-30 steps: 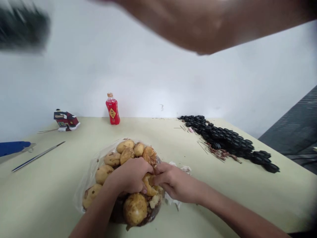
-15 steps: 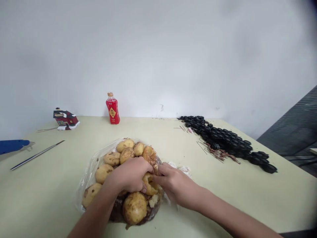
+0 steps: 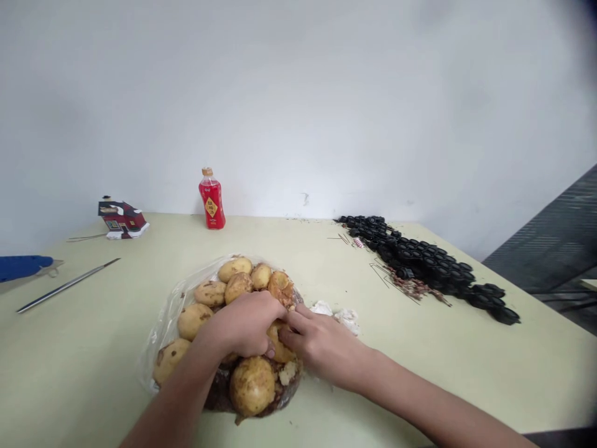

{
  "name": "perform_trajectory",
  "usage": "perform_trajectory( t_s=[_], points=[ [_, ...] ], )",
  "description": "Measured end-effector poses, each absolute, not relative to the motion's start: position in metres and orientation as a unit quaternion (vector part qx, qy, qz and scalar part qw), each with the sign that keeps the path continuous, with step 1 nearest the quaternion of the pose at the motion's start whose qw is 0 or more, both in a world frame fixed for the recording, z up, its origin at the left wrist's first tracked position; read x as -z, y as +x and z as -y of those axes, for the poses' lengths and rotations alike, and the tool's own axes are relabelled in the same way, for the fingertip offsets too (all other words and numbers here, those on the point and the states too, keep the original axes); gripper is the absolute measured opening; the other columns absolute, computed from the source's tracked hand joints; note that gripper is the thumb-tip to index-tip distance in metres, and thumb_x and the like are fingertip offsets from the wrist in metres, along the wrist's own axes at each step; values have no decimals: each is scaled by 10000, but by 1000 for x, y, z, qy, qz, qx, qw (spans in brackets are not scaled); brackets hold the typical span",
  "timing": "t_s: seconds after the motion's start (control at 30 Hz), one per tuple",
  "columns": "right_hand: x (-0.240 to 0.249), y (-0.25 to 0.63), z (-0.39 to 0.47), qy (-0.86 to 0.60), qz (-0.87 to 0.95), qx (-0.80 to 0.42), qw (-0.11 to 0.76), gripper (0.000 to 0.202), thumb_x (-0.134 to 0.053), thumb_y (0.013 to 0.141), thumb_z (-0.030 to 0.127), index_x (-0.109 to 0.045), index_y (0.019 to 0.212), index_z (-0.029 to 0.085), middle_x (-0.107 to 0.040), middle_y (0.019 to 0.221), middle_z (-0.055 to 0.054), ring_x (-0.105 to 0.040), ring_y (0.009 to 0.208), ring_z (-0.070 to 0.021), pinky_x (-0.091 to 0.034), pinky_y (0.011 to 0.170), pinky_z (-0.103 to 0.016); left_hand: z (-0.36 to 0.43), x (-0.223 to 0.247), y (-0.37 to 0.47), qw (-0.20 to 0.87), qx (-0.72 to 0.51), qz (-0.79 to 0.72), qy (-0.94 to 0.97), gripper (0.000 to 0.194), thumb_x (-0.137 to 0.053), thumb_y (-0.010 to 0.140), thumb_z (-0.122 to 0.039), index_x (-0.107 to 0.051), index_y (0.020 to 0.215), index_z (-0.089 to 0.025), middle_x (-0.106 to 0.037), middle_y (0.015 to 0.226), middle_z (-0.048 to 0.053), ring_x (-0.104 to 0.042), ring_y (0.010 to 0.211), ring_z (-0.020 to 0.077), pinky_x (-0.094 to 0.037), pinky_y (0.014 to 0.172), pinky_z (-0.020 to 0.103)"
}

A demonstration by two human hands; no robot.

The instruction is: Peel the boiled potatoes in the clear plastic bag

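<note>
I look down on a wide pale green table (image 3: pixel 466 373), smooth and matte, set against a plain white wall. On its right lies a long heap of small black round parts (image 3: pixel 429 264), glossy and ring-like, with thin wire scraps at its near edge. In front of me sits a clear plastic bag (image 3: pixel 163 323), crinkled and spread flat so that the pile of potatoes (image 3: pixel 219 292) on it stays together; their skins are yellow-brown, lumpy and spotted with dirt. My left hand (image 3: pixel 242 326) is curled down over one potato (image 3: pixel 280 345) in the middle of the pile, fingers wrapped on it to steady it. My right hand (image 3: pixel 321 345) lies just beside it, fingers half bent, the tips pinching at that potato's skin, it seems to peel it. Crumbled white flesh and dark peel lie under the nearest potatoes. Far back stands a red drink bottle (image 3: pixel 212 199); at left, a thin metal rod (image 3: pixel 65 286).
</note>
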State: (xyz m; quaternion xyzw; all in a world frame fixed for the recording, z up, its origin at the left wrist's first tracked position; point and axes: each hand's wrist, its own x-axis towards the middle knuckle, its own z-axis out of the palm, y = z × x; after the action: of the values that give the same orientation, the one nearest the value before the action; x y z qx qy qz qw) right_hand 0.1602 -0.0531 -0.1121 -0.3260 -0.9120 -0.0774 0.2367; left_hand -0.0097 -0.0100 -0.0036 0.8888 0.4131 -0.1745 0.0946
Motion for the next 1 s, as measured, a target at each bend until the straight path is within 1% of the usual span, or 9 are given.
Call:
perform_trajectory(
  t_s=[0.13,0.2,0.3,0.4,0.5,0.6,0.7,0.9,1.0],
  points=[
    [99,164,57,-322,933,29,161,166,-542,910,37,-692,921,107,-602,959,-111,-526,888,-230,-443,672,-323,11,1,-7,85,187,-415,886,391,-875,685,-303,-790,1065,-267,-772,998,40,-706,944,270,-470,754,313],
    [89,167,58,-332,930,12,156,185,-540,897,12,-696,930,107,-610,1040,-121,-532,903,-219,-462,697,-315,12,0,-6,80,191,-412,887,401,-870,691,-296,-784,1081,-255,-772,1022,47,-707,952,273,-476,755,315],
    [83,165,58,-340,927,34,155,197,-526,945,37,-706,998,96,-609,1147,-142,-544,970,-233,-495,745,-330,13,-1,-4,74,207,-422,880,325,-864,703,-297,-773,993,-181,-769,982,75,-711,918,273,-479,716,317],
    [81,161,58,-330,935,55,113,214,-511,972,73,-721,1010,74,-615,1082,-149,-551,992,-257,-516,746,-346,13,-1,-4,66,211,-417,882,266,-851,708,-285,-756,925,-164,-762,952,81,-707,911,284,-473,708,329],
    [75,163,59,-323,943,42,71,238,-517,916,32,-733,1008,73,-622,1037,-136,-559,975,-262,-525,745,-355,11,0,-5,72,200,-408,888,306,-861,697,-301,-764,967,-196,-761,976,61,-699,921,283,-461,709,329],
    [67,167,61,-327,943,23,58,290,-513,868,6,-740,1025,97,-626,1157,-132,-570,1007,-262,-525,746,-357,11,2,-8,82,183,-400,894,305,-864,698,-292,-771,975,-204,-762,958,41,-692,881,251,-435,677,306],
    [66,168,61,-338,937,31,83,317,-476,890,7,-730,1054,102,-599,1285,-135,-574,1036,-258,-515,733,-355,12,3,-9,74,174,-406,894,307,-866,696,-281,-772,971,-183,-765,951,51,-687,868,236,-426,667,291],
    [70,171,66,-344,936,-10,76,275,-519,817,-14,-713,973,101,-628,1034,-118,-562,904,-225,-443,682,-319,13,0,-7,95,176,-403,893,394,-860,695,-251,-788,1083,-257,-771,952,24,-687,872,226,-408,655,280],
    [71,174,67,-346,934,-17,91,284,-512,809,-14,-708,971,114,-615,1036,-112,-546,885,-213,-408,661,-316,12,0,-7,98,182,-400,893,469,-857,692,-252,-775,1153,-286,-778,1010,29,-702,944,251,-441,706,298]
  ],
)
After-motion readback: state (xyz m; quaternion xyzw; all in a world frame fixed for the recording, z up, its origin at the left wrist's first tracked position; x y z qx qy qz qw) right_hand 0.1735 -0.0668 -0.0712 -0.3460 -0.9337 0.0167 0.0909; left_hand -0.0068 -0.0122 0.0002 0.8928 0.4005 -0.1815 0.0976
